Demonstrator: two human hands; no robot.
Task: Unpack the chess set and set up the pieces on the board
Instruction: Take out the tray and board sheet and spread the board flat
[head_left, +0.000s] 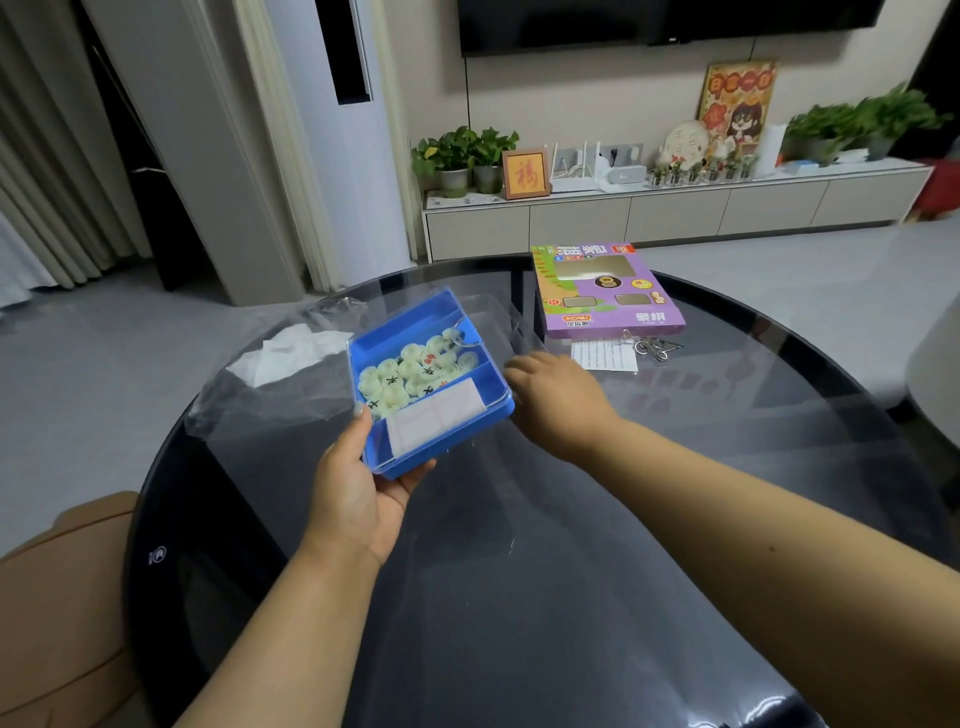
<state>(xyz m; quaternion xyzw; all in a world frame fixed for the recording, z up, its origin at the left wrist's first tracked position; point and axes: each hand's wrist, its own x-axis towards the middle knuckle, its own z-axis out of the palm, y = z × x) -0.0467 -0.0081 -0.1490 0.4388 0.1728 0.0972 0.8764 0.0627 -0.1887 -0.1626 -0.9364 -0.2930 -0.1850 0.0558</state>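
Hands: we count two, both ours; our left hand (358, 493) grasps the near corner of the blue tray (480, 387), thumb up along its side wall and fingers curled beneath it
Right hand: our right hand (558, 400) reaches in just beside the tray's right edge, palm down; its fingertips are hidden by the clear plastic there, so we cannot tell whether they grasp anything
Tray: one, held tilted above the dark glass table (519, 571), with a clear lid (447, 410) over it
Tray contents: the middle compartment holds a heap of pale round chess pieces (410, 371) marked in black and red; we make out perhaps a dozen or more, since they overlap too much for a true count; the near compartment holds one folded white sheet with red lines (441, 415), possibly the paper board
Wrapping: one sheet of clear plastic film (270, 395) lies spread behind and left of the tray, with crumpled white paper (291, 353) on it
Box: one purple game box (608, 291) lies flat at the far side of the table, well apart from the tray
Beside the box: one printed leaflet (605, 356) and one small metal wire object (652, 345), just in front of it
Behind: one low cabinet (675, 208) against the wall carries potted plants (462, 156) and one framed picture (524, 174)
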